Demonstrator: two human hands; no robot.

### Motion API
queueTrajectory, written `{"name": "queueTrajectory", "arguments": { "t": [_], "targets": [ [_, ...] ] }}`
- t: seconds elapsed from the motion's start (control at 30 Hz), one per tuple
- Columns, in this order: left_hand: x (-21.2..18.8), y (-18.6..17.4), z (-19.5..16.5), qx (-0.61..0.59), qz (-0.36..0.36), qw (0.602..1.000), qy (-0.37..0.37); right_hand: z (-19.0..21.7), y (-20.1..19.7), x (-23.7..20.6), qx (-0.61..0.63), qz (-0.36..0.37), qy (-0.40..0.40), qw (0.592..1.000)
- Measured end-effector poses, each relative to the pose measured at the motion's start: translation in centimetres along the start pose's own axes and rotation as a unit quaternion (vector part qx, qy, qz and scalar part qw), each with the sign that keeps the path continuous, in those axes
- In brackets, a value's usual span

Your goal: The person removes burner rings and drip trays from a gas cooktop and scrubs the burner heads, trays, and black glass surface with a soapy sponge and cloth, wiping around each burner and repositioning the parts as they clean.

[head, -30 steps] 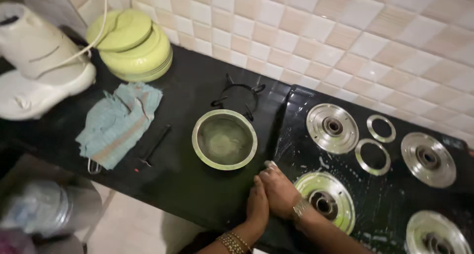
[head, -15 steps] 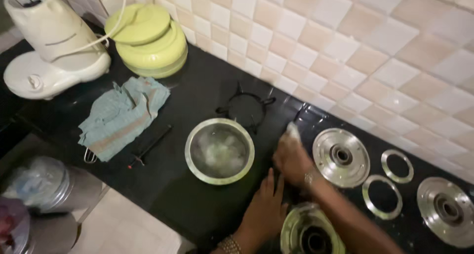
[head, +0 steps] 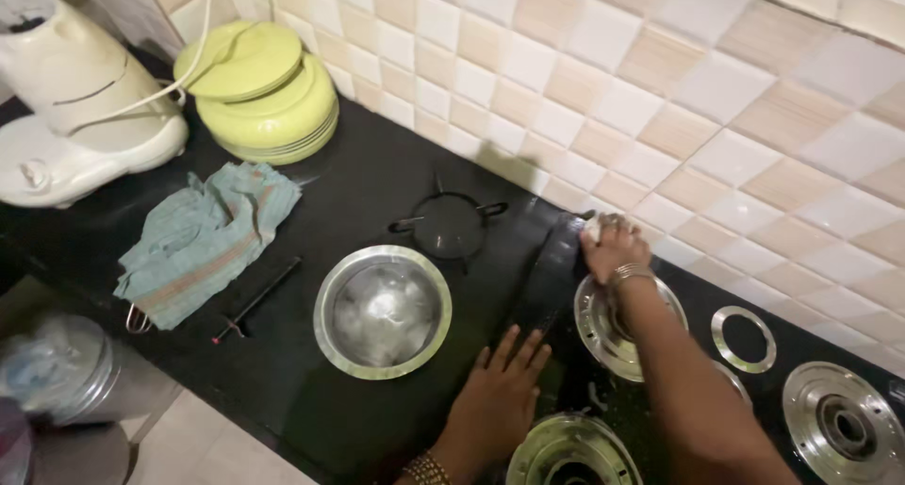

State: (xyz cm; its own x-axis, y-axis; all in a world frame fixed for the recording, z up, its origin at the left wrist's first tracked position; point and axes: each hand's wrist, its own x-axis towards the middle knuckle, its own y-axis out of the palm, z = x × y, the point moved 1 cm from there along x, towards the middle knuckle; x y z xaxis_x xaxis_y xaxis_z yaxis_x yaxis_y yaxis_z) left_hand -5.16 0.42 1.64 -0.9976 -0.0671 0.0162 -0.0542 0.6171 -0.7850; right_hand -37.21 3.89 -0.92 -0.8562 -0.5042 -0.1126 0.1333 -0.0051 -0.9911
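Black stovetop: glossy glass top, sitting at the right end of the dark counter; I'm using it as the landmark for everything else.
Right hand: up at the back left corner of the stovetop, close to the tiled wall. Fingers are curled round something pale, looks like a cloth or scrubber, too bunched up to tell which. Bangle on the wrist.
Left hand: lying flat on the front left edge of the stovetop, fingers spread, holding nothing. Gold bangles at the wrist.
Burner plate: shiny steel, on the stovetop right under the right forearm.
Front burner: another steel one, at the near edge just right of the left hand.
Loose rings: thin steel, further right on the stovetop.
Steel bowl: on the counter just left of the stovetop, near the left hand but not touching it.
Pan support: black metal, off the stovetop, on the counter behind the bowl.
Green cloth: crumpled, well to the left of the stovetop.
Black lighter-type stick: between the cloth and the bowl.
Green casserole dishes: stacked, far back left.
White mixer base: at the far left end.
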Motion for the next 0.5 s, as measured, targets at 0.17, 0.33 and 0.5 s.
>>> {"name": "queueTrajectory", "arguments": {
  "t": [0.17,0.33,0.5],
  "targets": [
    [1.1,-0.8,-0.8,0.004,0.034,0.999,-0.030,4.5,2.8,-4.1,0.033,-0.113,-0.095,0.989],
    [1.9,-0.1,-0.7,0.069,0.040,0.997,-0.009,3.6,3.2,-4.7,0.066,-0.132,-0.186,0.972],
    [1.7,0.9,-0.2,0.077,0.024,0.997,-0.014,-7.4,0.5,-4.9,0.033,-0.003,-0.076,0.997]
  ]
}}
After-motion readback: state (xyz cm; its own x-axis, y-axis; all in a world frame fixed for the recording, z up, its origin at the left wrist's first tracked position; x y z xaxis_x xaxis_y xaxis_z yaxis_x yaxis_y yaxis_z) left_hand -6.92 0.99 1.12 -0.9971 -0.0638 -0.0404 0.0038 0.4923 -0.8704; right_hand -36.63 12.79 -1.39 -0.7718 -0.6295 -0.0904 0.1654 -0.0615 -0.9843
